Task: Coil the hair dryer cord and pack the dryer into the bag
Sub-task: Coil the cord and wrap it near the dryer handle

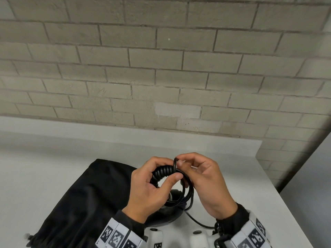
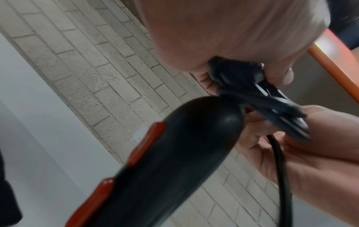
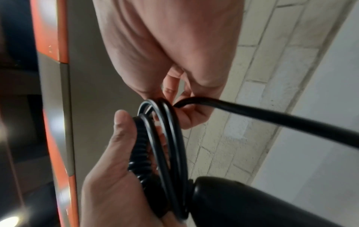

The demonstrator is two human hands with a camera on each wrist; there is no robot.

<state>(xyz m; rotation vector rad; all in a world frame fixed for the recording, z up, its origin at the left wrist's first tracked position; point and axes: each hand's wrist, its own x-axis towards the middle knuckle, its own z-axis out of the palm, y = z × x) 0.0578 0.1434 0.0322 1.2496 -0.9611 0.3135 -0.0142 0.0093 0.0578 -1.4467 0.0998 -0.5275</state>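
Above the table, my left hand [image 1: 167, 171] grips the black cord [image 1: 185, 191] by its ribbed end, with a few loops gathered in its fingers. At the top of the loops, my right hand [image 1: 179, 160] pinches one strand between thumb and forefinger. The black hair dryer [image 1: 168, 214] hangs below my hands, partly hidden by the left one. Its handle [image 2: 174, 161] carries red switches. The loops [image 3: 170, 145] lie against my left palm, and a loose tail [image 3: 272, 119] runs off to the right. The black bag [image 1: 86, 197] lies flat on the table to the left of the dryer.
The white table [image 1: 53, 158] ends at a grey brick wall [image 1: 161, 68] behind and at an edge to the right [image 1: 279, 194]. The cord's tail [image 1: 197, 222] trails across the table near my right wrist.
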